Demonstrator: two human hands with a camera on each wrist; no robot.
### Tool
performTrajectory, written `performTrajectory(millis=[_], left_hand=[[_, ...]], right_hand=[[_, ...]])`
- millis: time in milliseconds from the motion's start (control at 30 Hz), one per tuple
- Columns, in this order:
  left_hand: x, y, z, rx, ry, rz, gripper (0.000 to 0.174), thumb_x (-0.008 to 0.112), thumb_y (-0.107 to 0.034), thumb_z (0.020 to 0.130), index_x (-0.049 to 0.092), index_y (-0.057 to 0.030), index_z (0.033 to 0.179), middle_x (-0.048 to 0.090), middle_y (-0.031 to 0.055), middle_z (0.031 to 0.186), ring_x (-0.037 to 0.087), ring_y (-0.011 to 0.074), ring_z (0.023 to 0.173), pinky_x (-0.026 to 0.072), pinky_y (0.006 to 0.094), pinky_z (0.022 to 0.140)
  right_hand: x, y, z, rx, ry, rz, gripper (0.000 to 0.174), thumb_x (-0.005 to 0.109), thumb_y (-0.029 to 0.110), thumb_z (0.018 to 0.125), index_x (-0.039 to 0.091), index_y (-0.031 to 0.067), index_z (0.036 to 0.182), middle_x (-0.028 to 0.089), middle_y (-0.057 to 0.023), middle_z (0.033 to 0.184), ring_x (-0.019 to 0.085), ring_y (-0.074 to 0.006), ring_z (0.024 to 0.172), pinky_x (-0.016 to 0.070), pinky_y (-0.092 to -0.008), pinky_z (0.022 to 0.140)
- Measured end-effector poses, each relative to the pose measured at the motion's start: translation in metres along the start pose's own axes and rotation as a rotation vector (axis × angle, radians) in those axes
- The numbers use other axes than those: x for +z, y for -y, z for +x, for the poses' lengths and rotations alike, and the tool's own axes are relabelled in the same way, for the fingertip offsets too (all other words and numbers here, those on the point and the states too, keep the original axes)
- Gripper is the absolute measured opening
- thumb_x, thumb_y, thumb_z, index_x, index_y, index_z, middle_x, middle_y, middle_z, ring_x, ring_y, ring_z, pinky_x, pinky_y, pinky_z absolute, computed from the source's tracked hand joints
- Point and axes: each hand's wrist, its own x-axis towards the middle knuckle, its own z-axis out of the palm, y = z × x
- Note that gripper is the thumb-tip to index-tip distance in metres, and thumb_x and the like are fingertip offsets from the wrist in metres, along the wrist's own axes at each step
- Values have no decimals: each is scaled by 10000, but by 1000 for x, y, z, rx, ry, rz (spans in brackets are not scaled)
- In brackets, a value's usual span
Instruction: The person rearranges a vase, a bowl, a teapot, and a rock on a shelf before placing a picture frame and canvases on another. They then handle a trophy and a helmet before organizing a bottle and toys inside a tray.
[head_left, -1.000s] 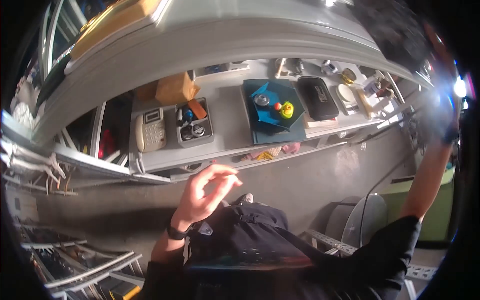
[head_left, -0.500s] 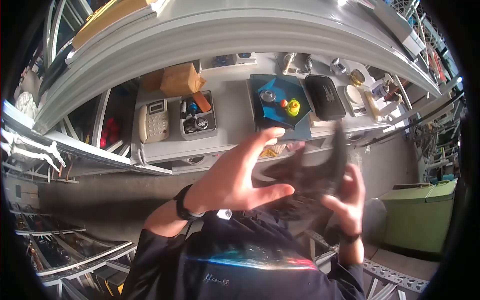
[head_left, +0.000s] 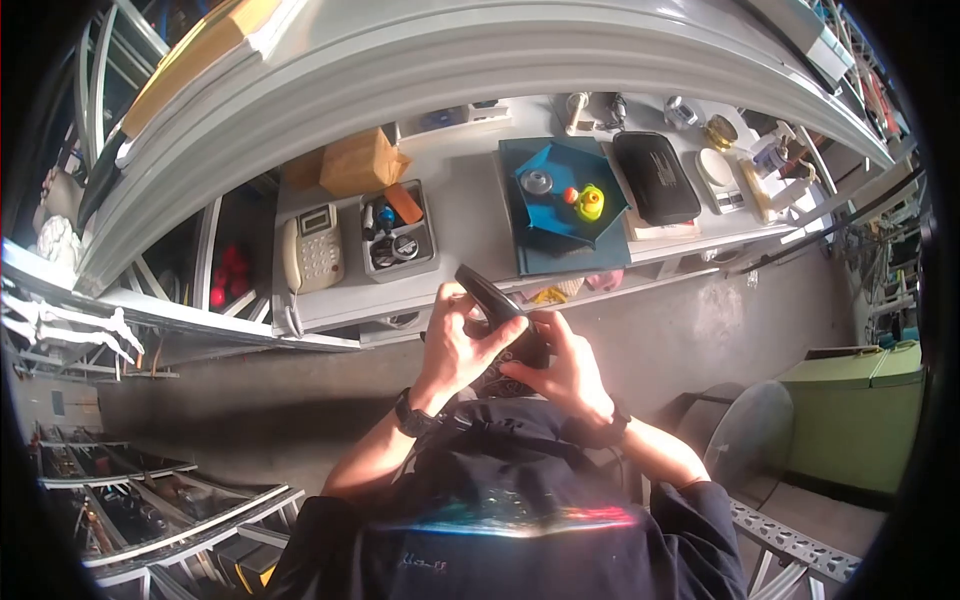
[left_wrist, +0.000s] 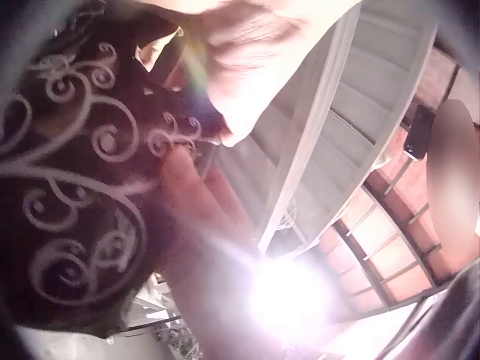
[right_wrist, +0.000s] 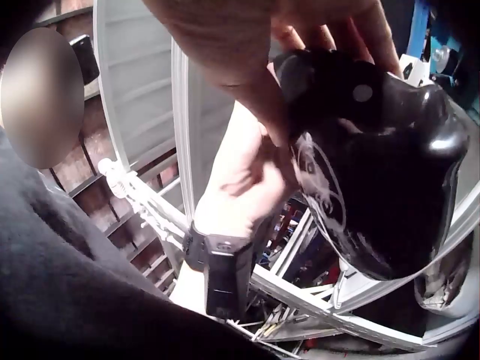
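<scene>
In the head view both hands hold a glossy black, mask-like shell (head_left: 488, 298) in front of the waist. White scrollwork covers one face of the shell (left_wrist: 82, 180) in the left wrist view; the right wrist view shows the shell's (right_wrist: 382, 172) shiny, dark curved side. My left hand (head_left: 458, 345) grips its left part, thumb across the edge. With curled fingers and thumb, my right hand (head_left: 568, 370) grips the opposite part. Each hand covers a portion of the shell.
Ahead is a grey shelf (head_left: 470, 235) bearing a corded phone (head_left: 314, 250), a grey box of small items (head_left: 432, 255), a blue tray (head_left: 550, 225) with a yellow-green duck (head_left: 590, 203), and a black case (head_left: 655, 180). An upper shelf edge (head_left: 420, 75) overhangs it. A green cabinet (head_left: 850, 420) stands right.
My right hand came in from the far right, bringing the black shell to the front of the body. The left hand moved in and took hold of it too.
</scene>
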Motion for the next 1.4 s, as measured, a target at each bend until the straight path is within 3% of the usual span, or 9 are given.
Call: performTrajectory(millis=[267,400,533,700,933,1067,1133,1200,1400], left_hand=[[14,29,34,-188,10,-272,345,796,-205,770,575,-20,959,623,53,867,619,155,790,508,303,741],[10,71,78,-249,60,-361,231,750,-187,816,593,-44,905,596,3,860,572,128,783,475,281,738],[27,142,125,97,36,-333,195,736,-183,823,616,-43,886,582,34,949,555,149,893,442,309,839],[55,197,172,-93,-46,-340,184,727,-160,842,630,-8,880,633,71,975,582,172,917,443,324,875],[79,249,192,-135,64,-323,502,650,-203,912,479,12,1332,653,92,959,628,168,856,487,310,823],[77,241,185,-69,45,-204,416,656,-184,892,551,21,1238,690,72,871,651,171,818,497,316,819],[67,252,187,-223,139,-239,338,624,-227,902,602,-9,1159,649,87,1105,566,202,1103,373,326,1026],[67,257,185,-195,85,-266,387,655,-171,891,548,31,1203,692,66,913,621,158,952,432,321,950],[54,150,166,-503,-49,-39,508,664,-304,838,541,56,1174,629,155,1149,583,252,1055,441,373,916]], right_hand=[[7,-15,15,-157,-171,196,610,764,121,797,462,54,1324,611,-175,1219,622,-299,1117,505,-376,927],[-35,-32,-8,-26,-359,248,498,676,36,864,465,34,1315,587,-134,1272,626,-237,1112,525,-347,922],[-71,-86,-62,174,-507,195,302,633,70,915,534,29,1197,637,-85,1170,649,-167,1001,529,-290,838],[-75,-135,-130,280,-667,256,213,621,76,921,579,30,1125,653,-54,1076,637,-127,883,511,-261,781],[-67,-150,-169,382,-754,424,149,596,66,934,589,12,1072,659,-43,1001,628,-116,836,506,-254,733],[-66,-154,-171,399,-734,419,142,595,95,941,595,16,1059,672,-61,1001,652,-133,842,518,-260,731],[-66,-152,-168,420,-711,414,155,596,105,942,597,13,1067,678,-66,995,660,-142,863,523,-268,737],[-65,-151,-160,412,-693,409,160,597,107,941,599,10,1069,680,-70,987,662,-144,865,526,-271,743],[-58,-154,-142,423,-571,370,228,625,150,924,614,-8,1087,688,-96,975,674,-162,880,538,-291,773]])
